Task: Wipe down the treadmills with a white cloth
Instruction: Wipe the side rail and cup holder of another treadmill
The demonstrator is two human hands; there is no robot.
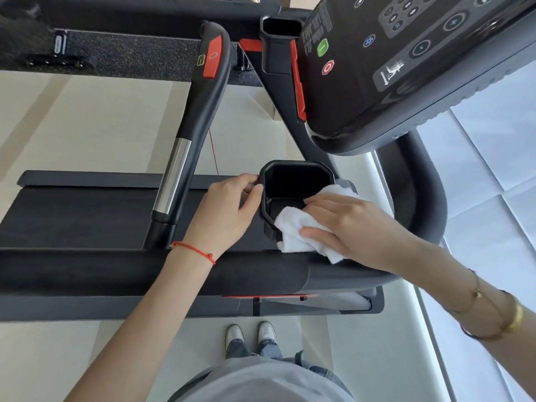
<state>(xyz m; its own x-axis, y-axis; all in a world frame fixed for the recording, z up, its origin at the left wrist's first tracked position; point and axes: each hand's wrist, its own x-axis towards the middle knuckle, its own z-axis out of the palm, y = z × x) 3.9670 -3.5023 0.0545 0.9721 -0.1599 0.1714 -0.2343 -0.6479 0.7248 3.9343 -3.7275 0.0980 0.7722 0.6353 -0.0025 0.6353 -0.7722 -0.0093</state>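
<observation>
Pale floor (pixel 87 117), black treadmill (pixel 87 216)
I see right hand (pixel 348 224) pressing white cloth (pixel 295 227) on cup holder (pixel 293 181), fingers flat; left hand (pixel 229 210) grips its rim

left hand (pixel 229 210) left of cup holder (pixel 293 181) | cloth (pixel 301 230) on its right rim

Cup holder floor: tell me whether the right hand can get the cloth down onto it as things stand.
Probably yes. The cup holder is open-topped with nothing visible inside, and the right hand already presses the white cloth over its near rim. The left hand grips the outer edge, clear of the opening.
</observation>
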